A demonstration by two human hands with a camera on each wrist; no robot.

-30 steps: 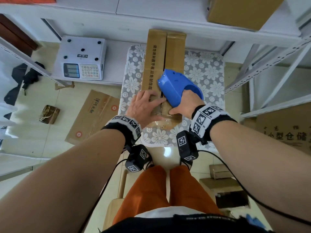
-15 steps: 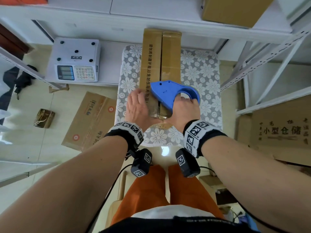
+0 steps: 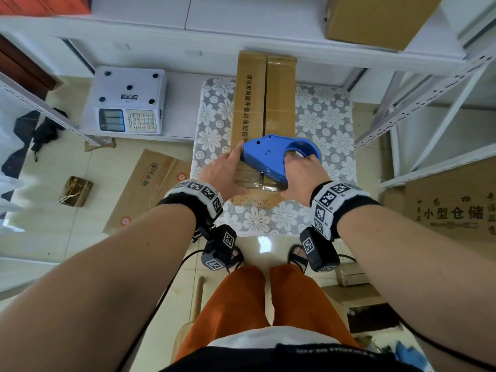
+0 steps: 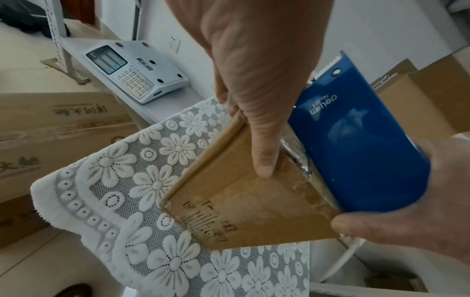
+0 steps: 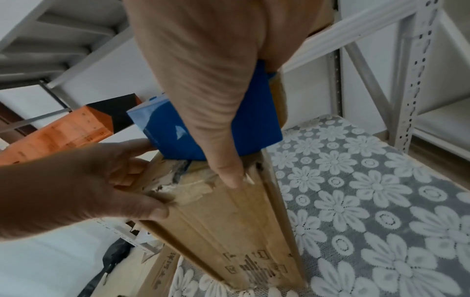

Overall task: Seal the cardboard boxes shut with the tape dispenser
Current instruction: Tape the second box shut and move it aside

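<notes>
A long brown cardboard box (image 3: pixel 264 103) lies lengthwise on a lace-covered table (image 3: pixel 324 119), its centre seam running away from me. Crumpled clear tape (image 3: pixel 251 177) covers its near end. My right hand (image 3: pixel 299 170) grips the blue tape dispenser (image 3: pixel 273 157), which lies low across the box's near end. In the right wrist view the thumb (image 5: pixel 227 174) reaches down onto the box top (image 5: pixel 241 221) below the dispenser (image 5: pixel 254 130). My left hand (image 3: pixel 226 170) holds the box's near left corner. In the left wrist view its thumb (image 4: pixel 264 156) lies on the top and its fingers wrap over the side.
A white weighing scale (image 3: pixel 126 103) sits on a low shelf at left. A flattened carton (image 3: pixel 150 183) lies on the floor beside the table. White metal racking (image 3: pixel 429 103) stands at right, with a printed carton (image 3: pixel 451 208) below it. Another box (image 3: pixel 375 20) rests on the upper shelf.
The dispenser tipped from upright to lying low and came back over the box's near end. My left hand slid from flat on the top to gripping the left corner.
</notes>
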